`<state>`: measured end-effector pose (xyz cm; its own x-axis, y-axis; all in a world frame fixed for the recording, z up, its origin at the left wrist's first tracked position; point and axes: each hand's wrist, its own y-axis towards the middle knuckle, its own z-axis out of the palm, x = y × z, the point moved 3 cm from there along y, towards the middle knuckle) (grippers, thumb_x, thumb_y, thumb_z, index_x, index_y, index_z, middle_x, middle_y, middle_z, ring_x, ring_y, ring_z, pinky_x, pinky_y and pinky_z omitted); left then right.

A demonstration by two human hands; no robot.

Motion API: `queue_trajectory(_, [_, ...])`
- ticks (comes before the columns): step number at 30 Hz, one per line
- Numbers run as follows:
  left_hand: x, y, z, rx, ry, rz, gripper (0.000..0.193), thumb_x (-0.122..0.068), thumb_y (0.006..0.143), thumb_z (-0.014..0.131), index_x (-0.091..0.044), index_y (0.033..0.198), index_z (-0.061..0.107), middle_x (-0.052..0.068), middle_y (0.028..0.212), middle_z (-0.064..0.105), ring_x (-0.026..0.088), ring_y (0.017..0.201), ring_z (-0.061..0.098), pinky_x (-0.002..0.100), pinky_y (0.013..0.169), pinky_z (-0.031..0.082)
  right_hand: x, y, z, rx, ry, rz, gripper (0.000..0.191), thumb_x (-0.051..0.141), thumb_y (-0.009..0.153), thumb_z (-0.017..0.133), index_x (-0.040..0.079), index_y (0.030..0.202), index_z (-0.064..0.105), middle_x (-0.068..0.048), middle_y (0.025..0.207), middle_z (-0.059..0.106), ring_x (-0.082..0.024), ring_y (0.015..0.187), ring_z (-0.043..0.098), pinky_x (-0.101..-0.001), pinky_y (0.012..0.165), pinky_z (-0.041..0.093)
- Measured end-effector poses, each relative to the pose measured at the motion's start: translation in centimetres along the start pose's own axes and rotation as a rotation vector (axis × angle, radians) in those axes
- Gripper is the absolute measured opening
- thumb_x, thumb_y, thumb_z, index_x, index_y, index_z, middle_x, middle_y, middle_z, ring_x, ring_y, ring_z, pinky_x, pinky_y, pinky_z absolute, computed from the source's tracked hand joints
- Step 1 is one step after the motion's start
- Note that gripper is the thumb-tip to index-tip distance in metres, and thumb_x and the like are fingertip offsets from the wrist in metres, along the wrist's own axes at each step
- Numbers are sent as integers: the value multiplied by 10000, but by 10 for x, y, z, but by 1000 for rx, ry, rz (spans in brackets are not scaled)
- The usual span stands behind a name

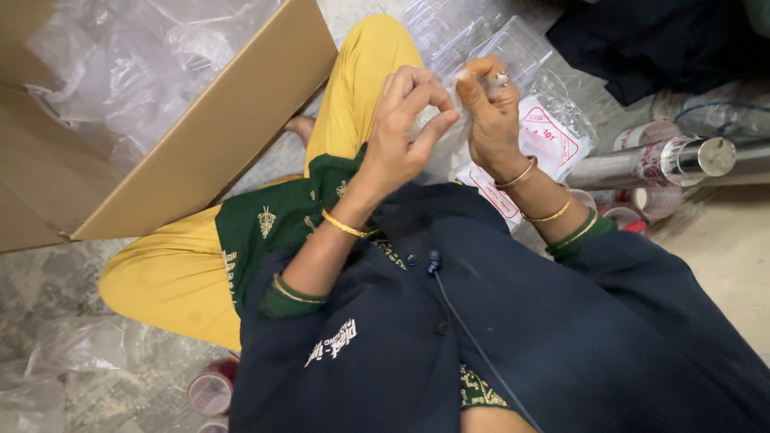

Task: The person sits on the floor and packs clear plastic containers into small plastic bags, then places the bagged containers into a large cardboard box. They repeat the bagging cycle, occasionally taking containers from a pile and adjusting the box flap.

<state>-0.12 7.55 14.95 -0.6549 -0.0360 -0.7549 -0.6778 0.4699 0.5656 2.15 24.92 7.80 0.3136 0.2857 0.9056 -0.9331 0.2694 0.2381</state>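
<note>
A large open cardboard box [200, 136] fills the floor's upper left corner, lined with crumpled clear plastic [136, 56]. Near the right edge lies a shiny metal cylinder [650, 163] among rolls of tape [642, 132]. A dark cloth [650, 40] sits at the upper right corner. Another tape roll [210, 391] rests by the bottom edge.
</note>
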Motion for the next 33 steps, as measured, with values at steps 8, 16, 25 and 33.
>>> queue_trajectory(8, [9, -2, 1, -41, -350, -279, 160, -124, 1007, 684, -6, 1081, 606, 72, 995, 644, 175, 921, 606, 284, 876, 502, -9, 1, -4, -88, 181, 64, 115, 135, 1087, 678, 103, 1099, 568, -18, 948, 609, -111, 906, 555, -267, 865, 458])
queue_trajectory(16, [13, 3, -9, -106, -108, -314, 117, -104, 1012, 694, 7, 990, 663, 68, 895, 638, 166, 805, 622, 290, 763, 513, 25, 7, 9, -5, 247, 75, 428, -95, 946, 749, 129, 1185, 473, -59, 997, 674, -178, 1036, 692, -310, 995, 546])
queue_trajectory(25, [-5, 8, -9, -42, -69, -150, 72, -83, 1008, 671, -11, 1011, 663, 71, 928, 648, 223, 856, 631, 314, 770, 500, 19, 0, 4, -12, 73, 16, 227, 9, 991, 761, 66, 1135, 595, 10, 1078, 582, -81, 977, 529, -218, 910, 428])
queue_trajectory(33, [-17, 8, -2, -17, -82, 80, 110, -112, 948, 698, -29, 989, 639, 141, 1019, 606, 288, 1019, 568, 373, 951, 440, 5, -12, 10, 15, 95, 11, 208, 274, 1108, 656, 107, 1042, 551, 32, 957, 496, -71, 895, 442, -242, 839, 381])
